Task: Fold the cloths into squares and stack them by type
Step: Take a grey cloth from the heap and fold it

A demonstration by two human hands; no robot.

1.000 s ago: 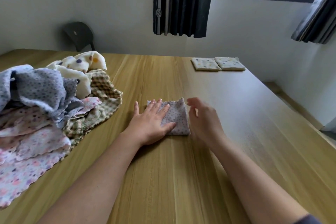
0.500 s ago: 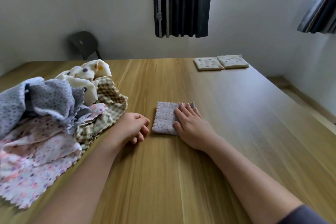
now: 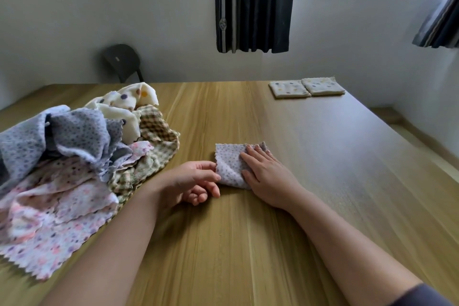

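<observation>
A small grey-lilac dotted cloth (image 3: 229, 166), folded into a square, lies on the wooden table (image 3: 323, 156) in front of me. My right hand (image 3: 267, 176) lies flat on its right half, fingers straight, pressing it down. From the left, my left hand (image 3: 193, 181) pinches the cloth's left edge between thumb and forefinger, and its other fingers are curled. Two folded cream squares with coloured dots (image 3: 289, 88) (image 3: 323, 85) lie side by side at the far right edge of the table.
A loose heap of unfolded cloths (image 3: 74, 156) fills the left of the table: grey dotted, pink flowered, green checked and cream dotted. A dark chair (image 3: 121, 61) stands behind the table by the wall. The table's right edge drops to the floor.
My left hand has moved from a loose fist beside the cloth to its left edge and taken hold of it. My right hand stays flat on the cloth.
</observation>
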